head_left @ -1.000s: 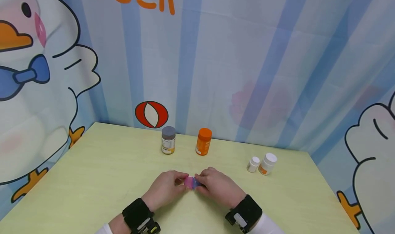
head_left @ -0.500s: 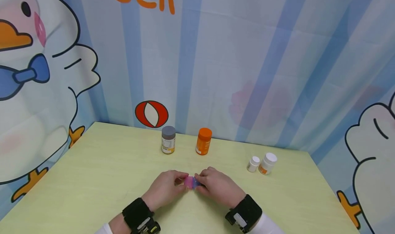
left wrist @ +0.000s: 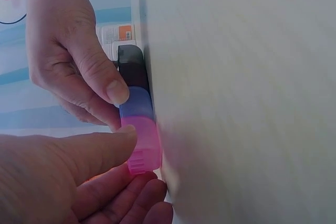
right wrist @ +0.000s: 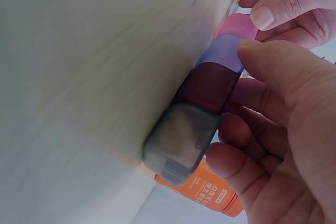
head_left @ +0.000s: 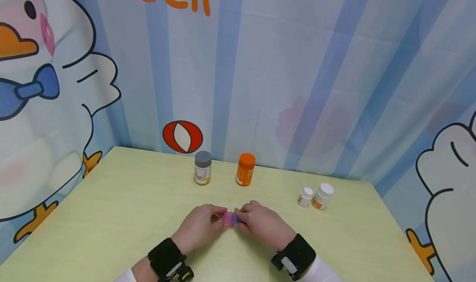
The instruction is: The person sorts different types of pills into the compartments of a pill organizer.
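A small pill organizer [head_left: 228, 219] rests on the table in front of me, its translucent compartments in a row: pink [left wrist: 144, 140], blue [left wrist: 137, 102], dark maroon [right wrist: 207, 87] and smoky grey [right wrist: 181, 135]. My left hand [head_left: 201, 226] pinches the pink end between thumb and fingers. With thumb and fingers, my right hand [head_left: 265, 226] grips the blue part, its other fingers lying along the maroon and grey side. From the head view the right hand hides the darker compartments. All lids look closed in the wrist views.
Toward the back of the pale yellow table [head_left: 122, 199] stand a grey-capped bottle [head_left: 203, 168] and an orange bottle [head_left: 245, 170]. At the right are a small white bottle [head_left: 305, 197] and a larger white bottle [head_left: 322, 196]. A striped curtain [head_left: 256, 79] hangs behind.
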A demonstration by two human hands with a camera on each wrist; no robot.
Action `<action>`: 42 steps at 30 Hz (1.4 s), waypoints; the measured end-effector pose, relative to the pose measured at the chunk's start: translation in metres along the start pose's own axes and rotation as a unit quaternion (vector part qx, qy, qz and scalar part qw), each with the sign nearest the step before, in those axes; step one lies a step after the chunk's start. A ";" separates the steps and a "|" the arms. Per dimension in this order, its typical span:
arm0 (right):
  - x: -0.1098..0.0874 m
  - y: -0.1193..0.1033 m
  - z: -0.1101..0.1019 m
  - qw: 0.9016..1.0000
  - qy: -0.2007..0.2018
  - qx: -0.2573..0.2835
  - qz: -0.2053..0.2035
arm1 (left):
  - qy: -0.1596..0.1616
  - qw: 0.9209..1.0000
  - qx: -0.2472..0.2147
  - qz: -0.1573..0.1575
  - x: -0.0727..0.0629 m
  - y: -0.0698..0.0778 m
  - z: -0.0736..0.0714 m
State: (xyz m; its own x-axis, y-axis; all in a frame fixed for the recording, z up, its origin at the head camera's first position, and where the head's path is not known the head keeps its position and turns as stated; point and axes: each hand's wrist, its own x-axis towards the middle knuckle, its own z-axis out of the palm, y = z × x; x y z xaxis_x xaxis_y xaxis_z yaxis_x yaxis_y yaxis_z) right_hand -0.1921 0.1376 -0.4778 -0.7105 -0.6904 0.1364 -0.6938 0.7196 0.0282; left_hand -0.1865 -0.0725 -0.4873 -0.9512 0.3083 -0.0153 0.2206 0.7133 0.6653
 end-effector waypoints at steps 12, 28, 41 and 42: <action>0.000 -0.004 0.000 0.999 0.021 -0.046 -0.015 | 0.008 1.000 0.005 0.011 0.000 -0.001 0.001; 0.004 0.000 -0.002 0.999 -0.011 0.030 0.039 | 0.002 1.000 -0.008 0.004 0.001 0.001 -0.001; 0.033 0.022 0.009 0.968 0.024 0.180 0.172 | -0.001 1.000 -0.011 0.005 -0.001 -0.002 -0.002; 0.034 0.023 0.009 0.966 0.026 0.186 0.179 | 0.001 1.000 -0.010 0.007 -0.001 -0.001 -0.003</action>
State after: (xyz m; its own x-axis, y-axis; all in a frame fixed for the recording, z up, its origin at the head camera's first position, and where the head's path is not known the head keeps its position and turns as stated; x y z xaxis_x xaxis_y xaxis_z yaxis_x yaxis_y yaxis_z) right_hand -0.2329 0.1300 -0.4818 -0.9125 -0.3908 0.1210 -0.4059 0.8285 -0.3857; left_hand -0.1862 -0.0751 -0.4858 -0.9483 0.3175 -0.0051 0.2292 0.6956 0.6809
